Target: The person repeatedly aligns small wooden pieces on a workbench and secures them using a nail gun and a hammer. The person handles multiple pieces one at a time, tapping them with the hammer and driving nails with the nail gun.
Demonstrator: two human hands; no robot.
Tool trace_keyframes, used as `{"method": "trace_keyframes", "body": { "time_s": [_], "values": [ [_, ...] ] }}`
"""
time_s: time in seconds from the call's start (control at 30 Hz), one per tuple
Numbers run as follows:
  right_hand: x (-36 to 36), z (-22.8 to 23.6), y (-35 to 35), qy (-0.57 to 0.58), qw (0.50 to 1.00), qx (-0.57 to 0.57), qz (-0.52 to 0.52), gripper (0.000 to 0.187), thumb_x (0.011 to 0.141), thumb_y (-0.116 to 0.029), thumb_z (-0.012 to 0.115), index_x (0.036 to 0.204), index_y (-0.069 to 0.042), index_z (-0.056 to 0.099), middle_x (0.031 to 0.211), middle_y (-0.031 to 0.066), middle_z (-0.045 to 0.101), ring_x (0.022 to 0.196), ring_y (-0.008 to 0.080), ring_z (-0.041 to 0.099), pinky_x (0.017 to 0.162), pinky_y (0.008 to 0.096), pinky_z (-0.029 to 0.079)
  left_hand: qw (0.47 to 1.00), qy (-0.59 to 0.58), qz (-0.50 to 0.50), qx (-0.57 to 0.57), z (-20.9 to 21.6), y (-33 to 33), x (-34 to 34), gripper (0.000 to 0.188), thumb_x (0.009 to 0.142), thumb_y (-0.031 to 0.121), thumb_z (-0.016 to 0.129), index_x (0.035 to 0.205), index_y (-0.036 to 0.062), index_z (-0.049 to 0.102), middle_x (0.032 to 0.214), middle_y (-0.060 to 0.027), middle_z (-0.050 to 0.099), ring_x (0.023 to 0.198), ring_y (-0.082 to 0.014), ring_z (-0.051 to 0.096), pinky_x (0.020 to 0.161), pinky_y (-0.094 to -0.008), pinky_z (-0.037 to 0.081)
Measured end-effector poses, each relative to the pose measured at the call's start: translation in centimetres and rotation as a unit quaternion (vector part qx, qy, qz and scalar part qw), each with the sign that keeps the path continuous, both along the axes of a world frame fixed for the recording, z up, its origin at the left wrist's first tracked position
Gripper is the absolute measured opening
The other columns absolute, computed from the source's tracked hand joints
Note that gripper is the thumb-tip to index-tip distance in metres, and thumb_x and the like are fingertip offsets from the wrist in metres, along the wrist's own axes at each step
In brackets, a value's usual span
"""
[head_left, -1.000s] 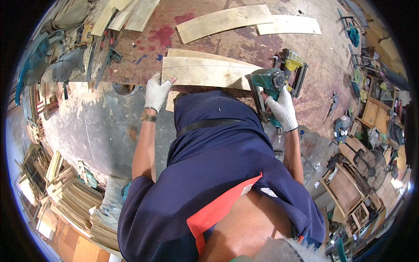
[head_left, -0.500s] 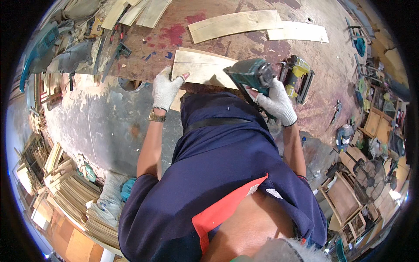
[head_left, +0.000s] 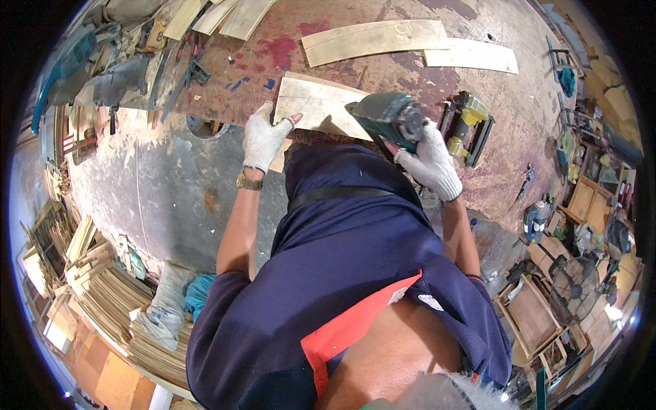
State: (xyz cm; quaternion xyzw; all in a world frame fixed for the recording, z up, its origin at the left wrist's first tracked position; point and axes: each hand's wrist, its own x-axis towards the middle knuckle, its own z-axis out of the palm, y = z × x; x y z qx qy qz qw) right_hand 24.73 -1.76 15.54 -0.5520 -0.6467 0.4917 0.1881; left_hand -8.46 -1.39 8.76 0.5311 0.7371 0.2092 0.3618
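Observation:
My left hand (head_left: 265, 139), in a white knit glove with bare thumb tip, grips the left end of a pale curved wooden board (head_left: 318, 102), its thumb on top. This board lies at the bench's near edge, in front of my waist, over another piece that shows along its far edge. Gloved too, my right hand (head_left: 432, 164) is closed round a dark green nail gun (head_left: 389, 117) with a round black cap. The gun is tilted over the board's right end and hides it; whether its nose touches the wood I cannot tell.
A yellow and black nail gun (head_left: 469, 123) lies right of my right hand. Beyond are two pale curved boards (head_left: 372, 42) (head_left: 471, 56), with more strips (head_left: 246, 17) at far left. Pliers-like tools (head_left: 195, 72) lie left. Stacked slats (head_left: 113, 294) and a fan (head_left: 574, 280) stand lower down.
The nail gun in my right hand has shifted slightly left over the board. My left hand keeps its hold on the board's left end. The whole view has moved a little.

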Motion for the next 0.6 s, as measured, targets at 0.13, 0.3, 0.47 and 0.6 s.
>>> {"method": "trace_keyframes", "body": {
  "time_s": [0.13, 0.3, 0.47, 0.6],
  "values": [
    [2.4, -0.2, -2.3, 0.126, 0.967, 0.01, -0.221, 0.023, 0.088, -0.003, 0.074, 0.109, 0.001, 0.065, 0.091, 0.0065, 0.07, 0.068, 0.0116, 0.061, 0.062, 0.029, 0.051, 0.975, -0.203, 0.07, -0.06, 0.1, -0.1, -0.2, 0.05, 0.09, 0.046, 0.075, 0.101, -0.0028, 0.07, 0.083, -0.0058, 0.069, 0.076, -0.0151, 0.063, 0.07, -0.0319, 0.05],
    [9.4, -1.1, -3.0, 0.007, 0.905, 0.045, -0.423, 0.032, 0.087, -0.002, 0.067, 0.118, -0.002, 0.058, 0.091, 0.0071, 0.069, 0.063, 0.0113, 0.058, 0.058, 0.0294, 0.048, 0.958, -0.27, 0.075, -0.059, 0.4, 0.9, 0.7, 0.047, 0.092, 0.043, 0.075, 0.102, -0.0024, 0.071, 0.085, -0.0011, 0.067, 0.079, -0.0071, 0.058, 0.073, -0.0256, 0.047],
    [19.7, -8.6, -3.3, -0.425, 0.79, 0.12, -0.424, 0.059, 0.078, -0.018, 0.07, 0.134, -0.008, 0.052, 0.116, 0.028, 0.06, 0.106, 0.0463, 0.063, 0.088, 0.0539, 0.05, 0.963, -0.254, 0.036, -0.081, -1.3, 1.7, 1.2, 0.04, 0.091, 0.038, 0.076, 0.099, -0.0016, 0.072, 0.083, 0.0013, 0.065, 0.076, -0.0073, 0.055, 0.07, -0.0262, 0.046],
    [24.3, -14.7, -5.9, -0.501, 0.756, 0.073, -0.416, 0.072, 0.08, -0.02, 0.071, 0.147, -0.013, 0.045, 0.124, 0.0261, 0.055, 0.106, 0.0468, 0.062, 0.091, 0.0538, 0.051, 0.956, -0.283, 0.068, -0.037, -0.3, 1.4, 2.0, 0.033, 0.095, 0.029, 0.073, 0.101, -0.0032, 0.071, 0.085, 0.0002, 0.066, 0.073, -0.0063, 0.054, 0.066, -0.0261, 0.046]
  ]
}}
